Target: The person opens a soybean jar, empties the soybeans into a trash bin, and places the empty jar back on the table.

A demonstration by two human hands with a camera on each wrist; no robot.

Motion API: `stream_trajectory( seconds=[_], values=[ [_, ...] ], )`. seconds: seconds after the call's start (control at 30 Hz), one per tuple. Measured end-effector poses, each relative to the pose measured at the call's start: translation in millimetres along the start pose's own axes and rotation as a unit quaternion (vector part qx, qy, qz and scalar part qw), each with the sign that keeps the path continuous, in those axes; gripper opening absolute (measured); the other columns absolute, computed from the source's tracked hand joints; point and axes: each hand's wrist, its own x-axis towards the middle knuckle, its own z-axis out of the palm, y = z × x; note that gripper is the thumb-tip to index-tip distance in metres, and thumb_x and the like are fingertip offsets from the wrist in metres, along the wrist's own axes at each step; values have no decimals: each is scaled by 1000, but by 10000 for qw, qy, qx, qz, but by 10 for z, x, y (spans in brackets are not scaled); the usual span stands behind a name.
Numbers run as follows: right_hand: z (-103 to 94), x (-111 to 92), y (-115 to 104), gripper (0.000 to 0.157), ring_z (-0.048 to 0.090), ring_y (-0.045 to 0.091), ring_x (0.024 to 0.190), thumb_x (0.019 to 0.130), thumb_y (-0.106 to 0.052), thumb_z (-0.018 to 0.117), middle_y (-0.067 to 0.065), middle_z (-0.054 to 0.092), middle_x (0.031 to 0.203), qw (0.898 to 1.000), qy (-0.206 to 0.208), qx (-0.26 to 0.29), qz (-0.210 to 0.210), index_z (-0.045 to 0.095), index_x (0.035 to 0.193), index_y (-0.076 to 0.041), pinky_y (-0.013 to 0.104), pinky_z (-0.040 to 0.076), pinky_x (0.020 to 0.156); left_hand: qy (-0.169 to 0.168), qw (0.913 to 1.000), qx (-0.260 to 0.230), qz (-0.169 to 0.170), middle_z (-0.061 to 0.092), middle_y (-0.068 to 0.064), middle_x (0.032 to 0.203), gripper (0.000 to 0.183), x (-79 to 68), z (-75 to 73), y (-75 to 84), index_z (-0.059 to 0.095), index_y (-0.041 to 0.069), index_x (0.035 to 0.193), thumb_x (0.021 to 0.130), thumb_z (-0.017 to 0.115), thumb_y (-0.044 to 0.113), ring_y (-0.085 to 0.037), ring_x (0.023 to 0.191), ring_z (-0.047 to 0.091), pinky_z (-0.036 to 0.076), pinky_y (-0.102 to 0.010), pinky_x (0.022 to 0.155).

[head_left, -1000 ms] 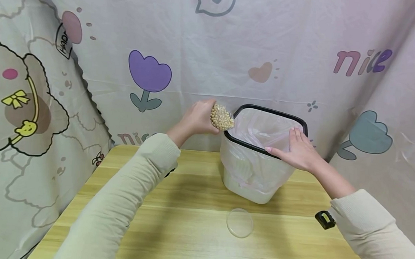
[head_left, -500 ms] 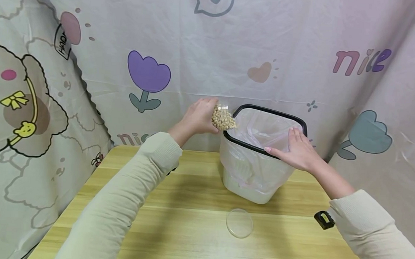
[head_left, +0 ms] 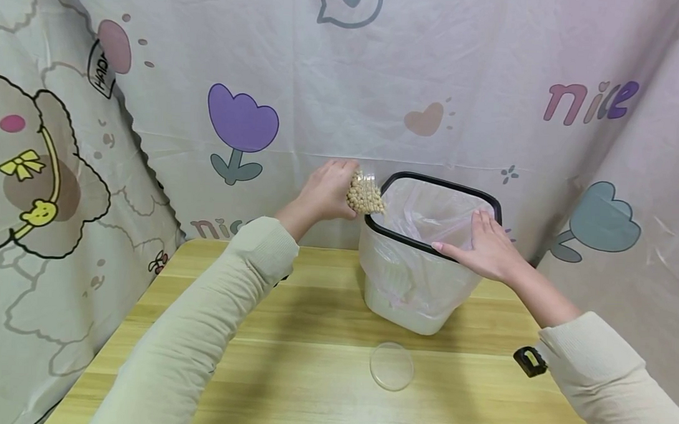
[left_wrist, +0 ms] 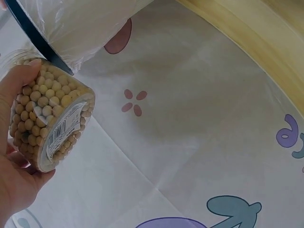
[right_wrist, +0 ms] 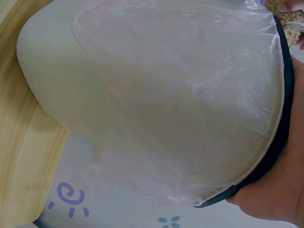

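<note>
My left hand (head_left: pixel 327 191) grips a clear plastic jar (left_wrist: pixel 69 128) of round, pale yellow soybeans (head_left: pixel 364 197), with a barcode label on its base. The jar is tipped toward the left rim of a white bin (head_left: pixel 403 315), and beans crowd its mouth at the rim. The bin has a black rim (head_left: pixel 408 239) and a thin translucent liner bag (right_wrist: pixel 156 95) folded over the outside. My right hand (head_left: pixel 490 247) rests on the near right corner of the rim, thumb and straight fingers spread apart.
A clear round lid (head_left: pixel 391 366) lies flat on the wooden table (head_left: pixel 289 372) in front of the bin. Close behind the bin hangs a printed fabric curtain (head_left: pixel 343 93), which also closes in the left and right sides.
My left hand has shifted the jar slightly right, and its beans have slid toward the mouth, leaving clear plastic showing at the top. My right hand stays on the rim.
</note>
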Motion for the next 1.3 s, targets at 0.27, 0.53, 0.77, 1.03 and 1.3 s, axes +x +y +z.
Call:
stream_trajectory(
  seconds=[0.27, 0.53, 0.77, 1.03, 1.3],
  values=[
    [9, -7, 6, 111, 2, 50, 138, 84, -68, 42, 37, -1, 148, 10000, -4, 24, -1, 0, 141, 17, 63, 7, 112, -85, 9996, 259, 75, 45, -13, 138, 88, 31, -8, 18, 35, 3, 136, 66, 80, 33, -30, 127, 41, 36, -39, 109],
    [9, -6, -8, 111, 2, 51, 138, 83, -68, 42, 36, -2, 148, 10000, -29, 50, 22, 0, 141, 17, 62, 7, 112, -80, 9988, 441, 200, 46, -15, 136, 87, 47, -13, 33, 36, 3, 135, 66, 81, 33, -31, 125, 42, 35, -38, 109],
    [2, -2, -3, 111, 2, 50, 138, 84, -69, 41, 37, -2, 148, 10000, -38, 14, 11, 0, 140, 17, 62, 7, 112, -91, 9974, 651, 287, 46, -15, 135, 87, 62, -28, 66, 35, 2, 135, 67, 80, 33, -31, 125, 42, 37, -39, 108],
    [-2, -5, -1, 111, 1, 49, 138, 83, -69, 41, 36, -2, 148, 10000, -13, 25, 28, 0, 140, 17, 60, 6, 113, -15, 9953, 860, 447, 47, -15, 134, 84, 79, -33, 104, 36, 2, 134, 68, 79, 31, -31, 124, 43, 36, -38, 109],
    [2, -7, 1, 112, 1, 49, 139, 83, -70, 41, 36, -2, 149, 10000, -53, 28, 34, 0, 141, 17, 60, 6, 114, 25, 9922, 1085, 608, 48, -16, 131, 82, 87, -37, 147, 36, 1, 133, 68, 78, 30, -31, 123, 44, 35, -37, 109]
  ],
)
